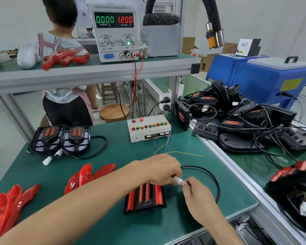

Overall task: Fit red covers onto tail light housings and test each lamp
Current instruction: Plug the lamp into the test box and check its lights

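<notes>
- My left hand (162,169) reaches in from the lower left, forearm stretched across the green surface (113,225), knuckles up, its fingers curled down and pinching one end of a small white connector (178,180).
- My right hand (195,192) comes up from the lower right, wrist bent inward, its fingers pressed together on the other end of the same connector; the two hands meet just above the surface.
- A black cable (214,179) loops from the connector out to the right and back toward the lamp.
- The tail light housing (145,198), already wearing its red cover, lies flat on the surface directly under my left wrist, just beside both hands.
- Loose red covers (88,175) lie near my left forearm, with more red covers (9,202) at the surface's left edge.
- Two bare housings (62,138) sit side by side at the back left, their cable and white plug trailing forward.
- The white test box (148,129) with rows of coloured buttons stands behind my hands; thin blue, orange and yellow wires (166,151) run from it toward my left hand.
- On the shelf above, the power supply (115,32) reads 0.000 and 12.00.
- A heap of black housings (237,117) fills the neighbouring bench on the right.
- A person in a checked apron (64,85) stands beyond the shelf, back turned.
</notes>
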`<state>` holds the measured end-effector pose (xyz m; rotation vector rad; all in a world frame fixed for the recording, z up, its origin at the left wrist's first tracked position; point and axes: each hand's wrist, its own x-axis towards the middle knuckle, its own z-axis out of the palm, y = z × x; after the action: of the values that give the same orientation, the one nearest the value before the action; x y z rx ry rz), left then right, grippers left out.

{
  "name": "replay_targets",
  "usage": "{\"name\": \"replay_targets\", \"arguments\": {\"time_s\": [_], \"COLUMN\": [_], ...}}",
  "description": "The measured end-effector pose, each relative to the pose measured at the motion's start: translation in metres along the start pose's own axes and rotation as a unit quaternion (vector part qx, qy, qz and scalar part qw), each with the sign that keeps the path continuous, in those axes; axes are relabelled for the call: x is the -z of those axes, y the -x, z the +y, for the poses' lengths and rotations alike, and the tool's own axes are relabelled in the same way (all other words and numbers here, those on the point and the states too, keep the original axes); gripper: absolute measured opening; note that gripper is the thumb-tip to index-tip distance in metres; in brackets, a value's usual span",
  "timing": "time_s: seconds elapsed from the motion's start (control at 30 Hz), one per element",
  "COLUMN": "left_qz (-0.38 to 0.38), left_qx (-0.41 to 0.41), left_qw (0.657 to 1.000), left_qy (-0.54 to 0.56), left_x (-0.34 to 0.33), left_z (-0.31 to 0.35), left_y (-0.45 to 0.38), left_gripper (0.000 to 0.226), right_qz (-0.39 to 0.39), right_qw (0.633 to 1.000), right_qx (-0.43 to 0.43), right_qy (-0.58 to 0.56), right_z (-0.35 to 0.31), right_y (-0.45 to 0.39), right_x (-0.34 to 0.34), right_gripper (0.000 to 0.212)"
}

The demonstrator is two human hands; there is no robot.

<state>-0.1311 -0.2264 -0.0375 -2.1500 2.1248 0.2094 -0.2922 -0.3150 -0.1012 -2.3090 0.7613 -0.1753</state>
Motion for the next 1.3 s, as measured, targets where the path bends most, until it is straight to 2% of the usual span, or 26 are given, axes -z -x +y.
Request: {"name": "replay_targets", "arguments": {"time_s": [0.17,0.27,0.37,0.57,0.63,0.73,0.87,1.03,1.17,1.23,1.3], "left_qz": [0.006,-0.005,-0.014,-0.018,-0.014,-0.004,0.0,0.028,0.12,0.171,0.156], "left_qx": [-0.028,-0.04,-0.051,-0.03,-0.03,-0.023,-0.013,0.092,0.218,0.313,0.381], "left_qw": [0.994,0.993,0.995,0.999,0.998,0.997,0.996,0.986,0.958,0.922,0.897], "left_qy": [-0.101,-0.109,-0.087,0.035,0.056,0.073,0.088,0.136,0.141,0.153,0.163], "left_x": [0.006,0.007,0.005,0.011,0.015,0.017,0.012,0.003,0.004,0.001,-0.007], "left_z": [0.001,0.002,0.002,0.001,0.0,-0.009,-0.011,-0.016,-0.021,-0.02,-0.017], "left_y": [-0.007,-0.01,-0.007,-0.003,-0.003,-0.003,-0.006,-0.008,0.015,0.034,0.055], "left_gripper": [0.02,0.019,0.021,0.026,0.024,0.017,0.017,0.046,0.038,0.03,0.032], "right_qz": [-0.008,-0.014,-0.013,-0.042,-0.033,-0.043,-0.044,0.007,0.026,0.0,-0.02], "right_qw": [1.0,1.0,0.999,0.981,0.977,0.969,0.971,0.989,0.997,0.992,0.968], "right_qx": [-0.006,0.006,0.034,0.005,0.018,0.021,0.036,0.03,0.019,-0.015,-0.059], "right_qy": [-0.026,-0.013,0.009,-0.19,-0.208,-0.242,-0.23,-0.142,-0.069,-0.128,-0.245], "right_z": [0.001,0.0,0.003,0.011,0.014,0.016,0.011,0.003,-0.002,-0.009,-0.017], "right_y": [-0.005,-0.005,-0.009,-0.014,-0.013,-0.01,-0.003,0.012,0.033,0.041,0.045], "right_x": [0.005,0.006,0.008,0.01,0.009,0.007,0.012,0.012,0.002,-0.004,-0.008], "right_gripper": [0.03,0.046,0.054,0.056,0.062,0.06,0.069,0.061,0.051,0.047,0.042]}}
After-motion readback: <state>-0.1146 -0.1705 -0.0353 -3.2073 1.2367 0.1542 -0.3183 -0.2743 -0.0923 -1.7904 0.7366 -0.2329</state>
